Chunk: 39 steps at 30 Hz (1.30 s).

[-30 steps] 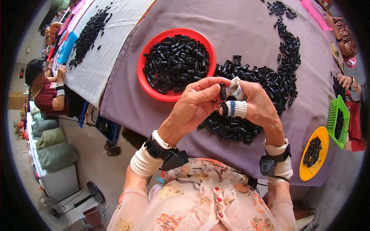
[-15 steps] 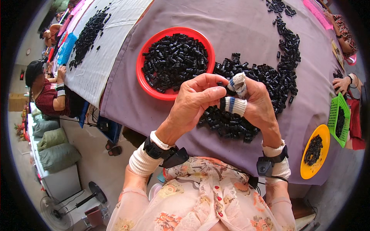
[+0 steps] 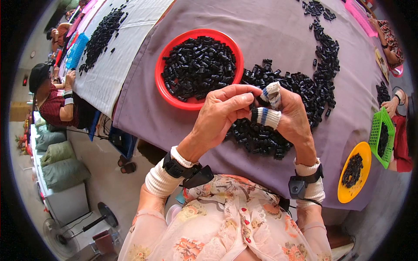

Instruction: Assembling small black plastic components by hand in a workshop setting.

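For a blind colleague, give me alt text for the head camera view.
The left hand and right hand meet over a pile of small black parts on a purple tablecloth, pinching one between them. A red bowl of the same parts sits just beyond.

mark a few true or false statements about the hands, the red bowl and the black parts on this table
1. The red bowl is full of small black parts. True.
2. The left hand and right hand are far apart. False: they meet over the loose pile of black parts.
3. Fingers of the right hand wear striped cloth sleeves. True.
4. The table has a green cloth. False: the cloth is purple.
5. The yellow dish is empty. False: it holds black parts.
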Tool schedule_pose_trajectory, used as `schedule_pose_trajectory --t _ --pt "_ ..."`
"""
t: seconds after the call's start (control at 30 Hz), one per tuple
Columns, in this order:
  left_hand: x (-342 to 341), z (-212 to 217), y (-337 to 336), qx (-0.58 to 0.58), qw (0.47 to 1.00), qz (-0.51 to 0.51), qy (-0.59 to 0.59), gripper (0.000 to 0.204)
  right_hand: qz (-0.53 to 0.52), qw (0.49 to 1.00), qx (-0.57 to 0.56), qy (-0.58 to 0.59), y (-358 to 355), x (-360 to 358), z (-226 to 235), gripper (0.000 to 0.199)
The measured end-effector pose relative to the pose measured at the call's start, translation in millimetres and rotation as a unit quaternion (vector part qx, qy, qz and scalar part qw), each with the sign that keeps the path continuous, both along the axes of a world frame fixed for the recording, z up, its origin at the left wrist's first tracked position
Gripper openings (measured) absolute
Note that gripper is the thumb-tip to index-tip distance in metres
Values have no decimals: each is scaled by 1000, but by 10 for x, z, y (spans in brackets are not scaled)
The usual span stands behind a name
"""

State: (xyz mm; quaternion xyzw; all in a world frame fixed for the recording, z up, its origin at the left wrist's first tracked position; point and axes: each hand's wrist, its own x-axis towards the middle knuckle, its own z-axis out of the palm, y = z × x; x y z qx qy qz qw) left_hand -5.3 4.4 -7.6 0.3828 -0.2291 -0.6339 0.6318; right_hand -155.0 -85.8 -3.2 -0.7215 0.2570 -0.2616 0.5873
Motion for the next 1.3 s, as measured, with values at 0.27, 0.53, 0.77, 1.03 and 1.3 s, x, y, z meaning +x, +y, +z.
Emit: schedule_pose_trajectory --t 0.27,0.53,0.77,1.03,1.3 --pt "23 39 36 -22 999 -22 8 26 12 999 35 2 -8 -33 13 23" --pt "24 -6 21 -31 999 -28 20 27 49 998 29 33 -36 -45 39 28" --pt "15 9 36 -34 998 -38 28 26 99 993 -40 54 -119 -17 57 40" --pt "-1 -13 23 -29 998 -36 33 25 114 989 -52 80 -144 -8 102 41" --pt "-14 -29 12 -23 999 -37 28 24 123 989 -57 62 -118 -16 79 36"
